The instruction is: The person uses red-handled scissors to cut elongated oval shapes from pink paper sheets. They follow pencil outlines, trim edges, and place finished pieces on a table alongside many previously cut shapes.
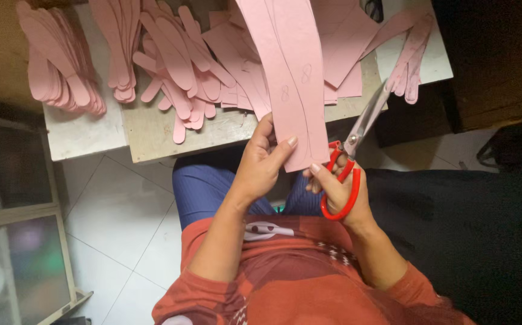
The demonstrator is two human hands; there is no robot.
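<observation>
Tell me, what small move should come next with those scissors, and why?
Probably bring the scissors to the lower edge of the pink sheet and start along a drawn line. The left hand holds the sheet up, outlines show on it, and the right hand holds the blades beside the sheet, not yet on it.

Pink paper strip (294, 78), pencil outlines; scissors (350, 162) w/ red handles, silver blades; pink cutouts (176, 66); red-orange patterned shirt (309, 283).
</observation>
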